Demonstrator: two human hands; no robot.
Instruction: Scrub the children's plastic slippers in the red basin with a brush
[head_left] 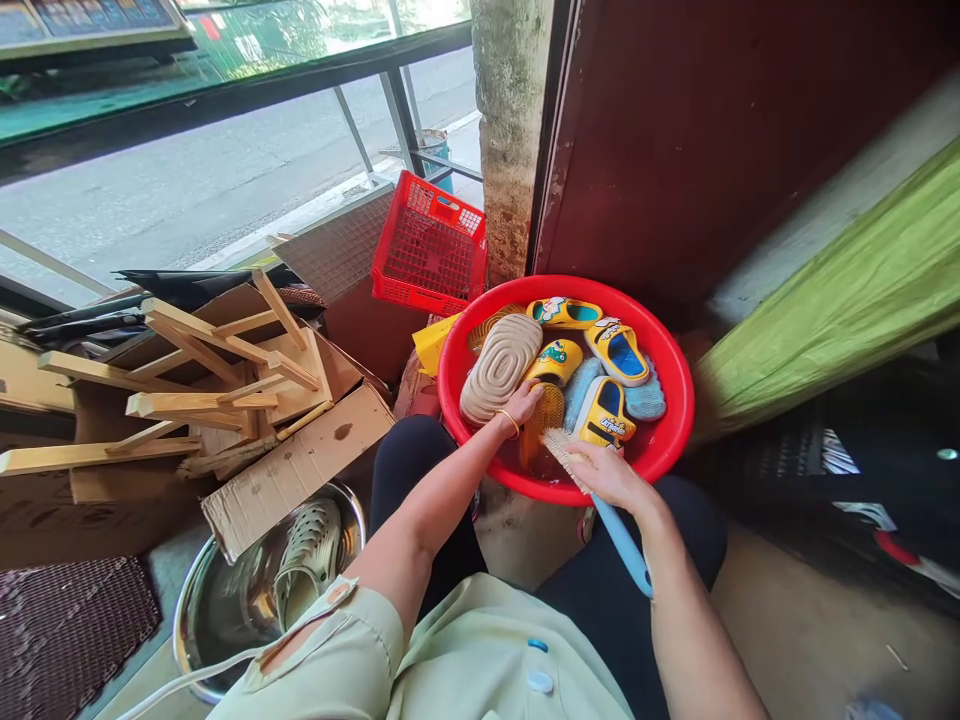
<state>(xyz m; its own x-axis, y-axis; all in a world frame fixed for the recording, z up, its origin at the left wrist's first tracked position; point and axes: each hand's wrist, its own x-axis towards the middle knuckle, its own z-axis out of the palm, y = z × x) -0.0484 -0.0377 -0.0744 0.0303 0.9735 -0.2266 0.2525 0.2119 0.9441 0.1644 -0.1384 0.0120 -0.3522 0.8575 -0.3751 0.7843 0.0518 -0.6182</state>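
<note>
Right hand (611,477) clenching a pale-blue plastic scrub brush (622,545), left hand (521,405) curled against a beige ridged slipper (499,365) in the round red plastic basin (559,285)!

Daylight falls on a paved street (225,190) beyond a dark metal railing (225,100). A weathered, mossy concrete pillar (510,130) stands beside a dark red door (660,150), with a green cloth (847,300) hanging at right. Wooden slats (195,400) lie on torn cardboard (300,470) at left, a red plastic crate (429,245) tilted behind them, and a woven mat (67,640) lies on the tan floor (802,640).
</note>
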